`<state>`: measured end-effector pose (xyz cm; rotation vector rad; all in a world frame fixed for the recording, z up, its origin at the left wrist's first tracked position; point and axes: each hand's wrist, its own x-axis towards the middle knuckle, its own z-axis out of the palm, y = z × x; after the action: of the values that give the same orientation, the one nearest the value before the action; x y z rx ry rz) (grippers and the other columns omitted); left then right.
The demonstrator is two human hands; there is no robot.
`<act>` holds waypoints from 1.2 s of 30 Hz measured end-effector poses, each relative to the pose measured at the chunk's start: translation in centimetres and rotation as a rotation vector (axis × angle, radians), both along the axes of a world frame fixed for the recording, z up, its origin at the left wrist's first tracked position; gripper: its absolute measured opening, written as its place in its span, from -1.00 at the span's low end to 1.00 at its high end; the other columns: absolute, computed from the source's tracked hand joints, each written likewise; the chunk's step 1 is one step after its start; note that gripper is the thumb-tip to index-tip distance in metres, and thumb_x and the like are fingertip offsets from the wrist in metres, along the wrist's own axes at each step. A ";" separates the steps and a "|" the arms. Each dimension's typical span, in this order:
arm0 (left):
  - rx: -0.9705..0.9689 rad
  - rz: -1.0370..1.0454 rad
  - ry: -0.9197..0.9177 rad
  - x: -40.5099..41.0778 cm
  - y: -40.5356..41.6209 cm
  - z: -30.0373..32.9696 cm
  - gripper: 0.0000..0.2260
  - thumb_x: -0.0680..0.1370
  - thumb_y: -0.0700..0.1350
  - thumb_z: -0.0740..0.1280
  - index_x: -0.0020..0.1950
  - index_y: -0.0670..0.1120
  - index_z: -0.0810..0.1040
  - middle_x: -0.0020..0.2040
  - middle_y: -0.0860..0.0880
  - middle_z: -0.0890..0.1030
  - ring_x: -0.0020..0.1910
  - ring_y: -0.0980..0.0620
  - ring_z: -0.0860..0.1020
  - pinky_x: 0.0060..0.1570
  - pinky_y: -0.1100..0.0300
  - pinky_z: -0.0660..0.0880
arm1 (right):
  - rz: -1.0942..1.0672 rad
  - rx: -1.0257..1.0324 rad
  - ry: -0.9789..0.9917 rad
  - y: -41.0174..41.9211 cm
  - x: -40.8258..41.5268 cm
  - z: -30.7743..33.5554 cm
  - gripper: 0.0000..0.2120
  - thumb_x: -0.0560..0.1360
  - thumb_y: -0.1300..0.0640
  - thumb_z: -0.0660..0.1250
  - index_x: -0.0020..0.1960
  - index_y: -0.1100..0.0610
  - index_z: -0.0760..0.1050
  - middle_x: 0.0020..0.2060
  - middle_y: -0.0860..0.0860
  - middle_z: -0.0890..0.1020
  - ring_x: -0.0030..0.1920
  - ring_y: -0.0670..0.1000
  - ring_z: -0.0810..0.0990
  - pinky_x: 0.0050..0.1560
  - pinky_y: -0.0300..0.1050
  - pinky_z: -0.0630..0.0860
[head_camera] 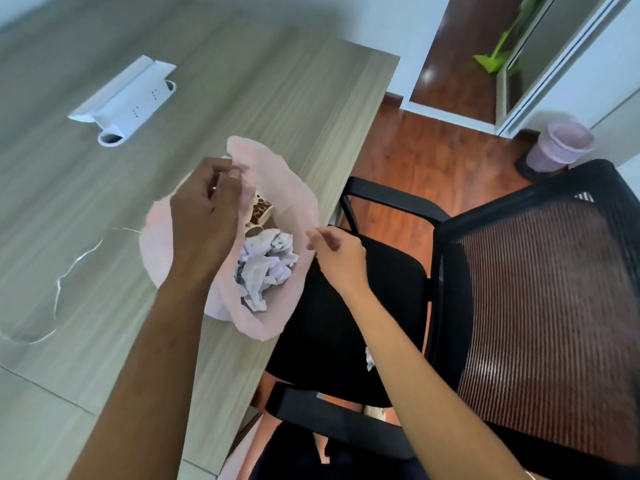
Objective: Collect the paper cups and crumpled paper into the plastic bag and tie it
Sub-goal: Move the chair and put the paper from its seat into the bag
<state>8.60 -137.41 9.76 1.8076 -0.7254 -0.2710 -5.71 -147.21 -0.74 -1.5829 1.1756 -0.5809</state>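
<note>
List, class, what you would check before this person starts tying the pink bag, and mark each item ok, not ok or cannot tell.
1. Crumpled paper inside the plastic bag: ok.
2. Paper cup inside the bag: ok.
3. Left hand has a grip on the bag's rim: ok.
4. Right hand has a grip on the opposite rim: ok.
5. No scraps left out: not ok, a paper scrap lies on the chair.
6. Bag free of holes: cannot tell.

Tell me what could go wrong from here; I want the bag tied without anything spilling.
1. The plastic bag sits at the table edge, partly over the chair; pulling the rim could tip it off.
2. Crumpled paper sits high near the mouth and might fall out while gathering.
3. The left hand and right hand pinch thin film, which may slip or tear.
</note>
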 end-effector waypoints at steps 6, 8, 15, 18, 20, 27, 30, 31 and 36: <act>0.052 -0.054 0.008 -2.5 -0.5 -3.0 -0.83 0.62 -0.07 0.22 0.05 0.05 0.61 -0.13 0.12 0.66 -0.11 0.07 0.60 -0.06 0.18 0.51 | -0.263 0.064 0.074 0.5 -4.3 -5.5 -0.91 0.55 -0.01 0.30 -0.05 -0.04 0.56 -0.10 -0.13 0.62 -0.04 -0.13 0.58 0.03 -0.21 0.51; 0.075 -0.067 0.012 -3.0 -0.7 -4.3 -0.84 0.61 -0.06 0.23 0.04 0.07 0.60 -0.12 0.11 0.66 -0.10 0.01 0.61 0.01 0.07 0.54 | -0.276 0.096 0.201 0.8 -5.6 -9.1 -0.86 0.53 -0.05 0.31 0.04 -0.03 0.52 0.01 -0.10 0.59 0.08 -0.05 0.56 0.13 -0.08 0.53; 0.085 -0.075 0.062 -4.3 -1.3 -7.1 -0.84 0.62 -0.09 0.23 0.07 -0.02 0.60 -0.15 0.03 0.65 -0.29 0.21 0.60 -0.23 0.25 0.53 | -0.080 0.366 0.822 3.1 -10.5 -20.6 -0.45 0.53 -0.08 0.32 0.47 -0.12 0.23 0.46 0.12 0.25 0.38 0.26 0.31 0.31 0.27 0.35; 0.087 -0.077 0.053 -4.4 -1.5 -7.9 -0.84 0.63 -0.10 0.23 0.07 -0.05 0.60 -0.19 0.06 0.64 -0.33 0.21 0.55 -0.28 0.29 0.50 | -0.049 0.407 0.889 3.7 -12.6 -24.1 -0.39 0.53 -0.03 0.33 0.51 -0.15 0.17 0.52 0.13 0.12 0.40 0.29 0.28 0.32 0.29 0.34; 0.116 -0.080 0.003 -4.2 -1.3 -8.6 -0.83 0.63 -0.09 0.22 0.07 -0.04 0.60 -0.18 0.08 0.64 -0.25 0.20 0.57 -0.14 0.20 0.52 | -0.034 0.409 0.881 4.1 -14.0 -26.0 -0.43 0.54 0.05 0.34 0.49 -0.10 0.25 0.50 0.14 0.16 0.35 0.27 0.35 0.31 0.17 0.40; 0.082 -0.039 0.005 -3.2 0.1 -9.0 -0.87 0.62 -0.10 0.23 0.03 0.03 0.57 -0.17 0.14 0.62 -0.16 0.22 0.57 -0.10 0.34 0.47 | -0.074 0.380 0.752 5.1 -15.0 -28.2 -0.65 0.47 0.30 0.36 0.23 0.14 0.49 0.21 0.23 0.46 -0.06 0.09 0.49 -0.13 -0.23 0.44; 0.044 0.001 -0.036 -2.6 0.5 -8.1 -0.83 0.63 -0.12 0.22 -0.04 0.13 0.53 -0.21 0.21 0.58 -0.19 0.29 0.52 -0.11 0.43 0.40 | -0.107 0.361 0.641 5.4 -13.4 -26.9 -0.70 0.44 0.28 0.40 0.16 0.13 0.54 0.15 0.22 0.50 -0.08 0.06 0.48 -0.15 -0.29 0.38; 0.026 0.023 -0.051 -2.4 0.6 -7.8 -0.81 0.63 -0.13 0.22 -0.06 0.16 0.50 -0.22 0.22 0.56 -0.20 0.30 0.51 -0.11 0.42 0.39 | -0.127 0.355 0.579 5.3 -12.6 -26.0 -0.69 0.44 0.24 0.43 0.17 0.11 0.54 0.13 0.20 0.53 -0.06 0.05 0.48 -0.13 -0.32 0.35; -0.038 0.145 -0.098 -0.4 1.6 -5.7 -0.83 0.62 -0.09 0.22 -0.09 0.18 0.47 -0.29 0.18 0.48 -0.28 0.20 0.42 -0.18 0.28 0.37 | -0.253 0.242 0.164 3.3 -6.7 -16.9 -0.66 0.39 0.03 0.49 0.14 -0.12 0.55 0.00 -0.04 0.66 -0.04 -0.02 0.66 0.05 -0.04 0.60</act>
<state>8.25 -135.84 4.09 1.8370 -0.6590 -0.0723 -12.44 -143.86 -17.66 -1.3041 1.5246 -0.4558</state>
